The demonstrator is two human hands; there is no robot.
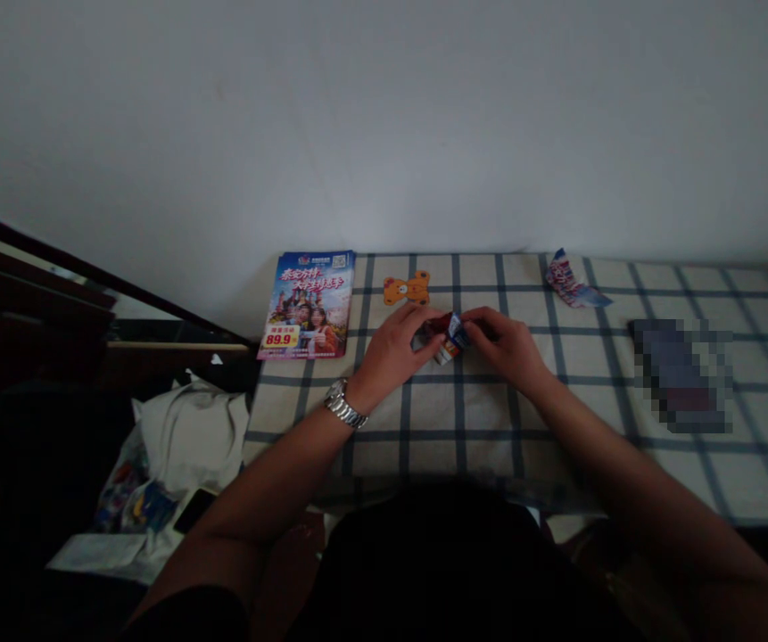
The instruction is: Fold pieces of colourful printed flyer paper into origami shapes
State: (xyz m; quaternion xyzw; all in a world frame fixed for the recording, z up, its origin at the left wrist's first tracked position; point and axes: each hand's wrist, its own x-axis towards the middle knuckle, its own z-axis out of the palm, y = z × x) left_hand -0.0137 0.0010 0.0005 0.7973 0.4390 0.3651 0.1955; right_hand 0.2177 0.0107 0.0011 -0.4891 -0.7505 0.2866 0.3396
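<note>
Between my two hands is a small folded piece of printed paper [449,346], blue, red and white, held just over the checked cloth. My left hand [397,346], with a metal watch [344,405] on its wrist, pinches the paper's left side. From the right, my right hand [505,346] grips its other edge between thumb and fingers. The fingers hide part of the paper. Just behind my left hand lies an orange bear-shaped cutout [407,288].
A stack of printed flyers [307,308] lies at the cloth's left end. Against the wall at right rests a creased flyer piece [574,285]. A pixelated dark object [681,379] lies farther right. Below left stands a white bag [189,428] with a dark phone-like object [194,510].
</note>
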